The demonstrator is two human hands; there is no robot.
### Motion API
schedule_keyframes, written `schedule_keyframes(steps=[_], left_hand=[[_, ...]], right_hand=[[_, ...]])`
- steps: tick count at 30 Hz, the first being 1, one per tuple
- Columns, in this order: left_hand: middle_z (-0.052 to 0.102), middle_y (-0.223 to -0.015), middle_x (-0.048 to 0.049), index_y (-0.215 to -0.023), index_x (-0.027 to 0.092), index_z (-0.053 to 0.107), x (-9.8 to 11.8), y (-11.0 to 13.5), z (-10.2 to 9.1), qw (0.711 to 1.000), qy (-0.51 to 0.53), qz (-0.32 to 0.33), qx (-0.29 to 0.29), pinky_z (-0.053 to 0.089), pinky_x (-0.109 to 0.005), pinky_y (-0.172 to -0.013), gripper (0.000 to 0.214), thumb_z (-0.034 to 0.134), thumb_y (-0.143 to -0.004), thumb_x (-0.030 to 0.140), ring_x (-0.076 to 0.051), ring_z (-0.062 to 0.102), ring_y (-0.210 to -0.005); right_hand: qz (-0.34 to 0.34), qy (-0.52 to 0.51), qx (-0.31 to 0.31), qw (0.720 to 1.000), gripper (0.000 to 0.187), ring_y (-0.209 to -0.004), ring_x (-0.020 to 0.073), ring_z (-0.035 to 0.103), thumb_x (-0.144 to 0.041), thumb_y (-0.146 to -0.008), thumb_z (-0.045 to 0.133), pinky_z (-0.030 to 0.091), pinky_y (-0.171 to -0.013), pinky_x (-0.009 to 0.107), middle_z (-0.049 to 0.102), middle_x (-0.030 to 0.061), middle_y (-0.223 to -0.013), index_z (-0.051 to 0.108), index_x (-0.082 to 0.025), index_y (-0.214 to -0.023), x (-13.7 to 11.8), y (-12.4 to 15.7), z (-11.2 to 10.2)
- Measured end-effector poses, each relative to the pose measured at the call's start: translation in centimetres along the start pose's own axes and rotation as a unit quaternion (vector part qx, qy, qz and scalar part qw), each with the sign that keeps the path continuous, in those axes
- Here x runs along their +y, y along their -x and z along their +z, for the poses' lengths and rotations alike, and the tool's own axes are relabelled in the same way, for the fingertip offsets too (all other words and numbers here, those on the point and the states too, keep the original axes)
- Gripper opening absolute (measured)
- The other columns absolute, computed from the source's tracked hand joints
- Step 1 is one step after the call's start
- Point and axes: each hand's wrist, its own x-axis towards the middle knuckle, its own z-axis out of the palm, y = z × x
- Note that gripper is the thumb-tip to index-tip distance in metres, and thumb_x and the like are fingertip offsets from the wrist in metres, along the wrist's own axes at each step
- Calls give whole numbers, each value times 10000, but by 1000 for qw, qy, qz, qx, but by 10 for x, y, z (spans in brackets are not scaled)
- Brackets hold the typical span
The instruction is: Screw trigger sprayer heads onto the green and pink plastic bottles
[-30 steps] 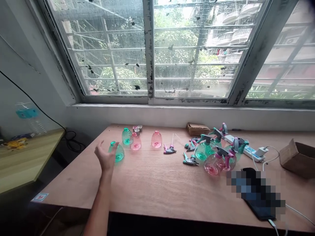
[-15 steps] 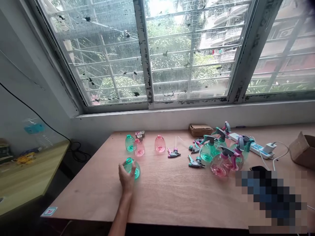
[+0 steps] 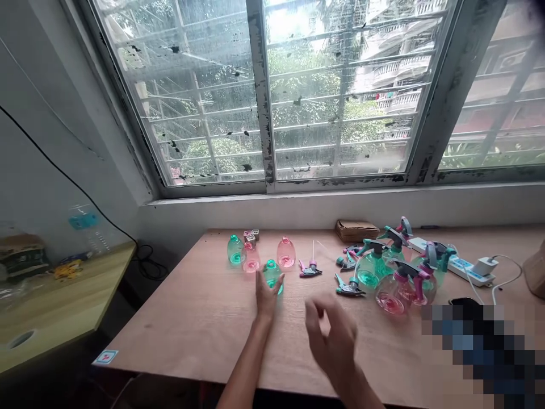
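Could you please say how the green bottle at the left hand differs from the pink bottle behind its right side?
The left hand is around the green bottle; the pink bottle stands untouched. The green bottle is nearer the camera than the pink bottle. Both are see-through.

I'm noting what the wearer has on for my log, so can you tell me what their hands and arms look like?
Both the left hand and right hand are bare: no gloves, and no cables or markings that I can make out. No sleeve, watch or bracelet shows on either forearm. The right hand is blurred, so small details there can't be judged.
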Motion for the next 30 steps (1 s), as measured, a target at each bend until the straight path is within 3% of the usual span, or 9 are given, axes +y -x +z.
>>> schedule_keyframes(steps=[2,4,7,10,14,18,25,27,30], left_hand=[[577,-1370,-126,-1313,254,490,1,2,15,1000,17,2,-21,368,-433,-1130,607,766,-809,451,-307,511,-1333],[568,-1398,-135,-1341,253,480,-2,-1,25,999,36,-9,-39,364,-444,-1134,671,802,-780,434,-318,492,-1358],[593,-1374,-136,-1348,216,506,-12,-8,32,995,67,-33,-68,417,-510,-1088,633,792,-810,388,-330,554,-1285],[599,-1365,-113,-1331,188,553,-22,-13,33,990,95,-47,-94,473,-557,-1028,459,687,-919,341,-306,606,-1205],[556,-1423,-112,-1345,198,552,-29,-12,33,987,115,-58,-101,486,-561,-1024,430,657,-945,316,-312,583,-1240],[600,-1355,-108,-1317,189,567,-24,-9,33,979,141,-78,-125,537,-523,-962,405,662,-945,319,-283,641,-1142],[707,-1252,-71,-1355,218,579,-5,-16,12,945,245,-117,-180,522,-391,-977,558,738,-854,408,-276,657,-1168],[716,-1212,-80,-1307,198,608,-5,-18,9,937,266,-142,-175,550,-406,-914,460,676,-909,419,-262,688,-1090],[692,-1205,-90,-1239,169,618,-8,-18,11,926,292,-178,-163,571,-446,-874,352,651,-948,363,-238,695,-1013]], right_hand=[[64,93,-34,993,285,-1153,327,612,-305,-1004,499,531,-945,507,644,158,-1239,577,-198,-1256,27,-1,6],[148,250,-124,949,398,-1358,379,461,-286,-976,478,450,-1051,530,500,216,-1458,521,-143,-1345,62,3,4],[203,301,-153,919,401,-1321,427,495,-207,-932,483,461,-1002,563,560,273,-1387,572,-80,-1302,111,16,-4],[217,328,-168,904,409,-1339,432,470,-258,-909,551,451,-996,562,551,243,-1419,600,-142,-1298,137,26,-11],[225,341,-160,898,499,-1302,460,463,-386,-924,591,454,-941,582,446,268,-1488,554,-165,-1370,147,21,-8],[242,331,-137,902,466,-1234,502,467,-470,-933,584,445,-898,621,481,320,-1384,648,-105,-1215,151,14,6],[190,199,-116,954,440,-1079,348,583,-591,-974,448,499,-926,498,588,137,-1131,637,-227,-1134,147,18,17],[178,147,-98,968,436,-1125,333,576,-567,-987,426,507,-948,489,552,141,-1190,585,-215,-1191,148,17,15],[155,64,-82,982,484,-1280,347,499,-529,-896,622,466,-1042,493,465,165,-1352,550,-208,-1251,149,17,16]])
